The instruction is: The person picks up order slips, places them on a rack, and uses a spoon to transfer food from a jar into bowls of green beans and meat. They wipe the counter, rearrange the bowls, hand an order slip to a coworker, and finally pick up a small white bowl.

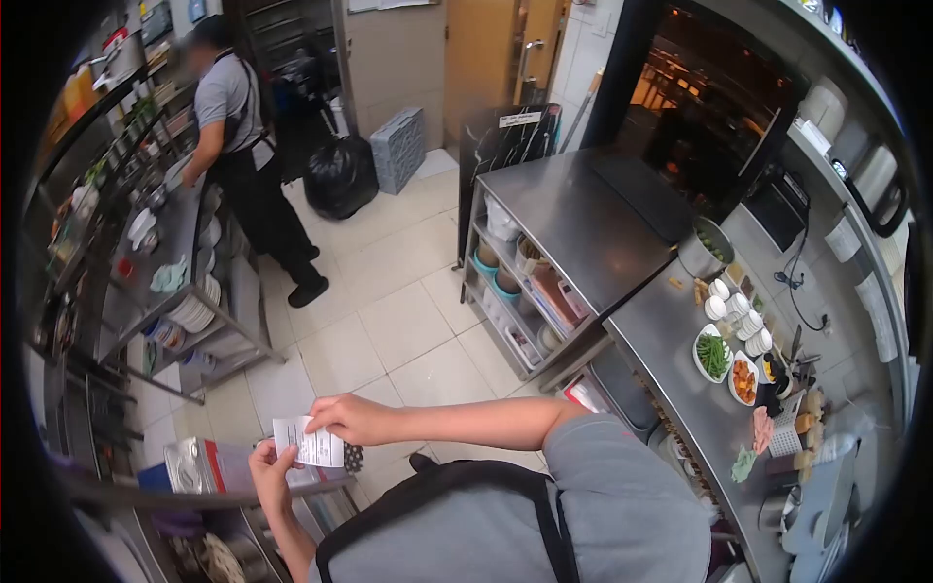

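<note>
A small white printed paper slip [319, 450] is stretched between my two hands, low and left of the middle of the view. My left hand [269, 468] pinches its left edge between thumb and fingers. The fingers of my right hand [352, 420] are closed on the slip's top edge, with that arm reaching across my chest. The print is too small to read. Just beyond the slip, to the left, stands a large can [190, 466] with a red band.
A co-worker [233, 126] stands at the left counter. A black rubbish bag [340, 175] and grey crate [398, 151] sit on the tiled floor. Right, a steel counter [656, 364] carries green beans [713, 357], diced orange food [743, 381] and a pot [705, 250].
</note>
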`<state>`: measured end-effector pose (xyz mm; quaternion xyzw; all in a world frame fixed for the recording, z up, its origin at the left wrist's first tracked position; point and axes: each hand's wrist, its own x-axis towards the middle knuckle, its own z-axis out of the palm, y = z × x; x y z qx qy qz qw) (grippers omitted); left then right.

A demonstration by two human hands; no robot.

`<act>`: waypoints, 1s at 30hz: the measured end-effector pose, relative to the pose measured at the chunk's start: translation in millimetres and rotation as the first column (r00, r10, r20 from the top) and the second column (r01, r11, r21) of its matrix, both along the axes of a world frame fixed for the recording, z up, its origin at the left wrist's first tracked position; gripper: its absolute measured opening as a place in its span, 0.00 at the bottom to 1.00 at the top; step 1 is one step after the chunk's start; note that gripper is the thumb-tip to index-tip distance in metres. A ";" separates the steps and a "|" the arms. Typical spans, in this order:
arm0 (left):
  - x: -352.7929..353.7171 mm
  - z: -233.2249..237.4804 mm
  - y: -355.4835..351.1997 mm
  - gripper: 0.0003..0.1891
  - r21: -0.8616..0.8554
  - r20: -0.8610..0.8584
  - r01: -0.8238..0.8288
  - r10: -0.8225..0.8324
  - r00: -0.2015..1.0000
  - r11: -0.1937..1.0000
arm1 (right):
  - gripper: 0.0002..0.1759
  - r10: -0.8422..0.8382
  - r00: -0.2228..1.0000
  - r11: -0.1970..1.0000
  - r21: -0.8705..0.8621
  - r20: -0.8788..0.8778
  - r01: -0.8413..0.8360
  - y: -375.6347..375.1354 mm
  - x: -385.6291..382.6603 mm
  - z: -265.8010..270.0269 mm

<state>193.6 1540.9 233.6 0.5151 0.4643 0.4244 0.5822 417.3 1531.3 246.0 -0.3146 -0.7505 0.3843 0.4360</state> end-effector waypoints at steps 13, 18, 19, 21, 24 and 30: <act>106.3 -42.8 304.8 0.12 0.113 -0.224 0.225 -0.196 0.955 0.968 | 0.21 -0.648 0.757 0.754 -0.072 0.085 0.653 189.1 197.1 -44.4; 74.3 -148.4 379.9 0.19 -0.158 -0.545 0.000 -0.087 0.834 0.987 | 0.20 -0.493 0.861 0.860 -0.079 0.129 0.504 318.8 210.7 -43.3; 60.9 -165.9 380.8 0.20 -0.080 -0.683 -0.027 -0.035 0.730 0.996 | 0.20 -0.430 0.893 0.889 -0.109 0.130 0.444 347.2 206.9 -43.5; 25.8 -206.8 387.0 0.28 -0.061 -0.858 -0.080 -0.012 0.513 0.995 | 0.19 -0.344 0.931 0.923 -0.137 0.124 0.359 407.9 191.8 -38.7; -37.3 -263.6 370.2 0.40 -0.146 -0.948 -0.254 -0.062 0.314 0.956 | 0.19 -0.103 0.988 0.985 -0.129 0.112 0.117 492.0 144.7 -38.1; -128.3 -336.3 305.6 0.37 -0.254 -0.842 -0.596 0.129 0.523 0.762 | 0.16 0.206 0.964 0.923 0.296 0.167 -0.248 601.8 4.9 18.3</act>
